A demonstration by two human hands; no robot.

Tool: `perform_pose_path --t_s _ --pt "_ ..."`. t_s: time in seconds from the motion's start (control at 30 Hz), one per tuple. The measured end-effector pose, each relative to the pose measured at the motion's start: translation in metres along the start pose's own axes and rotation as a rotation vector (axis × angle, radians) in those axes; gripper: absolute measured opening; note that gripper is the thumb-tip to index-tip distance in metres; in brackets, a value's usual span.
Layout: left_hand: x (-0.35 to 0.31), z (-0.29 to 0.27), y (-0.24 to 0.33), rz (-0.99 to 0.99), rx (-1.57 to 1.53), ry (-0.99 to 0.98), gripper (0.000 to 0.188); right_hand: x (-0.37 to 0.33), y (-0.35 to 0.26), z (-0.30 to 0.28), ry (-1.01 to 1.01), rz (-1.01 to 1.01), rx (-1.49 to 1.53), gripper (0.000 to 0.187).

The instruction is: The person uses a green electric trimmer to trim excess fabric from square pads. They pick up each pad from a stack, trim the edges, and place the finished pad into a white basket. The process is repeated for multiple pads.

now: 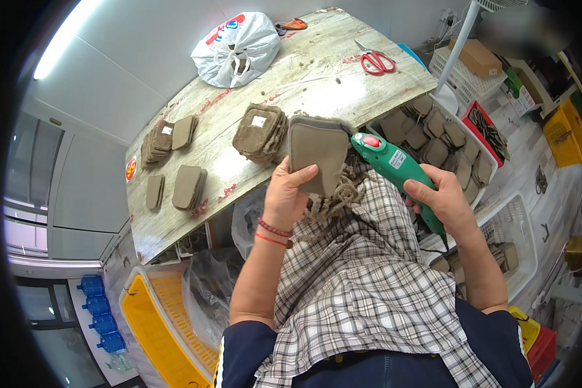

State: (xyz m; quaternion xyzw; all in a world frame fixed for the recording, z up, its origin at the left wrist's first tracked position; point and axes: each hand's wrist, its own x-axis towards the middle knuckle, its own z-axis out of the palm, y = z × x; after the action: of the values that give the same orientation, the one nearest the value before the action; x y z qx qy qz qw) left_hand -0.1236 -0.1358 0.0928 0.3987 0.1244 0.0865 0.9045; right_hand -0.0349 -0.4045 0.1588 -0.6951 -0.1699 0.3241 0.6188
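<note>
In my left hand [284,194] is a taupe fabric pad [318,155] with rounded corners and a stitched border, thumb on its face and fingers behind. Fuzzy material fringes its top edge, and loose fuzzy trimmings [339,197] hang at its lower right. My right hand [443,197] is wrapped round a green electric hand cutter [398,163] with a red switch and a cord at its base. The cutter's tip meets the pad's upper right edge; its blade is too small to make out. Just left of the pad stands a stack of fuzzy brown pads [260,132].
The worn table [226,171] also holds smaller pad piles [189,187], a white plastic bag [236,52] and red-handled scissors [376,63]. At right, a white bin [491,145] contains many pads, beside a red tray [485,132]. A yellow basket [155,323] stands lower left.
</note>
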Motion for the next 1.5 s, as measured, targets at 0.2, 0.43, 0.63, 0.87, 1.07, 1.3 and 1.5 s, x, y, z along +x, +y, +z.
perform_pose_path --t_s 0.2,0.43,0.63,0.87,1.07,1.3,1.5 --pt "-0.001 -0.013 0.031 -0.167 0.212 -0.042 0.043 -0.004 0.003 -0.01 -0.06 0.044 -0.174 0.04" --pt "-0.006 -0.018 0.027 -0.282 0.332 0.018 0.046 0.0 0.015 0.008 -0.015 -0.02 -0.24 0.039" --pt "-0.012 -0.021 0.022 -0.339 0.313 0.013 0.044 0.013 0.019 0.021 -0.054 0.059 -0.139 0.034" --pt "-0.015 -0.033 0.044 -0.426 0.504 -0.049 0.043 0.019 0.011 0.017 -0.159 0.129 -0.093 0.037" --pt "-0.01 -0.056 0.062 -0.26 0.832 -0.015 0.031 0.018 0.02 0.012 -0.241 0.179 -0.061 0.04" --pt "-0.024 -0.068 0.053 -0.083 0.288 0.155 0.02 0.018 0.023 0.022 -0.253 0.192 0.004 0.042" --pt "-0.026 -0.07 0.061 -0.132 0.347 0.115 0.021 0.02 0.025 0.023 -0.285 0.197 -0.017 0.038"
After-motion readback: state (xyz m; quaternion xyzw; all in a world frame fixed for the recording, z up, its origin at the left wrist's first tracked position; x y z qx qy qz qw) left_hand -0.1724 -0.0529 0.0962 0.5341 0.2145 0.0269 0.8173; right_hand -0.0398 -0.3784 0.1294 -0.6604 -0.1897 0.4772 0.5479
